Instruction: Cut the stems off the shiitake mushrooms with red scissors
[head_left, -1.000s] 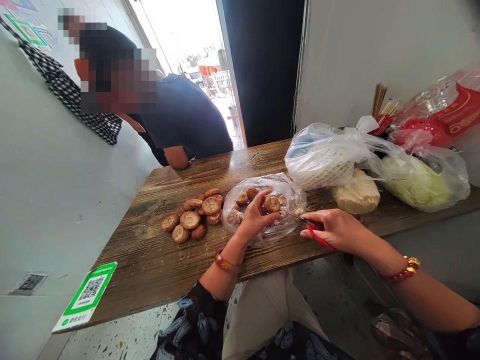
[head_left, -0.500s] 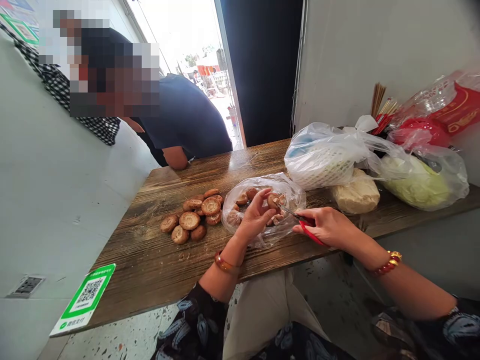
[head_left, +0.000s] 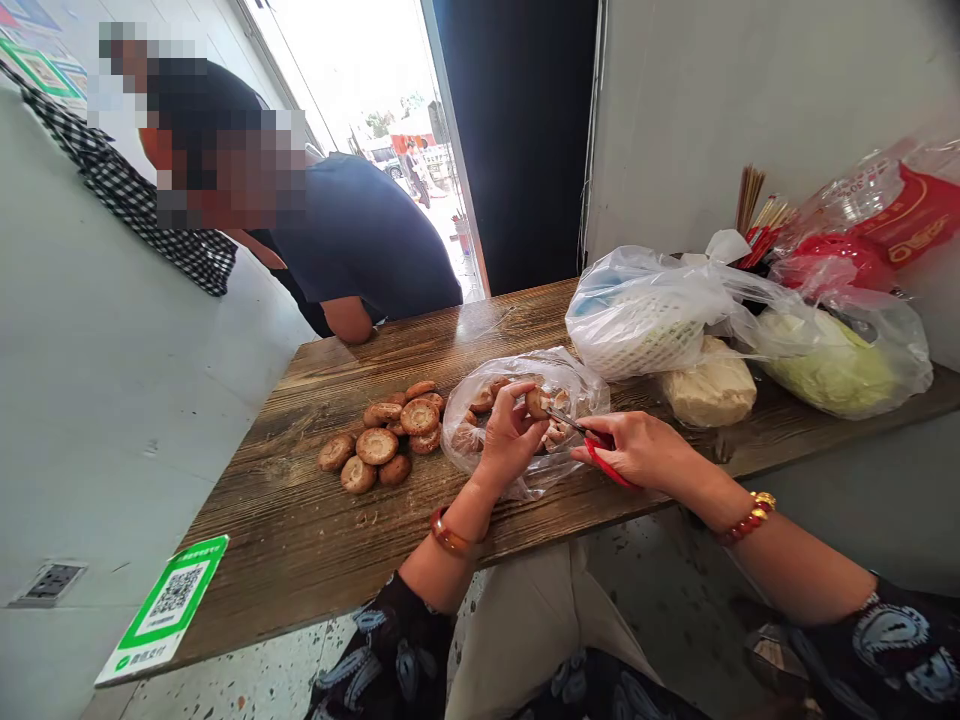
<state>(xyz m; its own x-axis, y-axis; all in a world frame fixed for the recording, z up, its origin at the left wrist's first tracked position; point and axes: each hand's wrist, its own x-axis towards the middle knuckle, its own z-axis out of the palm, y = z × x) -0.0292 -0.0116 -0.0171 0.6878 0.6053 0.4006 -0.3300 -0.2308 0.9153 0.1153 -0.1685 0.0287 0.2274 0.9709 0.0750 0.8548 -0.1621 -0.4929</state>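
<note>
Between its thumb and fingers my left hand (head_left: pixel 510 438) grips a brown mushroom (head_left: pixel 537 403), held above an open plastic bag (head_left: pixel 471 395). My right hand (head_left: pixel 637 450) is closed round red-handled scissors (head_left: pixel 604 462), whose blades reach to the mushroom's stem side. In the bag lie more mushrooms and pale cut stems (head_left: pixel 556 436), partly covered by my left hand. A pile of brown mushrooms (head_left: pixel 377 446), most showing their caps, rests on the wooden table (head_left: pixel 300 540) left of the bag.
At the right are a bag with a netted item (head_left: pixel 637 320), a pale wrapped block (head_left: pixel 709 385) and bagged cabbage (head_left: pixel 825 365). Wooden skewers (head_left: pixel 748 200) stand behind. A person in a dark shirt (head_left: pixel 367 230) leans at the far left edge. A payment card (head_left: pixel 169 605) sits at the front left.
My right hand and the scissors have shifted slightly left, towards the mushroom. My left hand has turned the mushroom a little, still holding it over the bag.
</note>
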